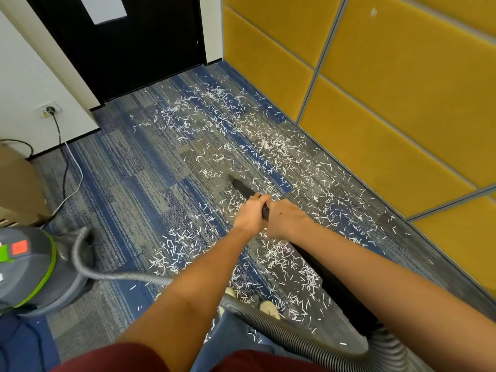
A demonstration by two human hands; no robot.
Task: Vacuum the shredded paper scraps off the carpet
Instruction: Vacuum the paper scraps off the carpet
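Observation:
White shredded paper scraps [271,146] lie scattered over the blue-and-grey carpet [128,189], thickest along the middle and right. Both hands hold a black vacuum wand [243,188] whose tip rests on the carpet ahead of me. My left hand [251,212] grips the wand further forward, and my right hand [285,217] grips it just behind. A grey ribbed hose [271,322] runs from the wand's rear, past my shoes, to the grey-and-green vacuum canister [32,269] at the left.
A yellow padded wall [389,98] borders the carpet on the right. A black door [134,41] closes the far end. A wall socket [49,110] at the left feeds cables [65,167] lying on the floor beside a brown box [18,183].

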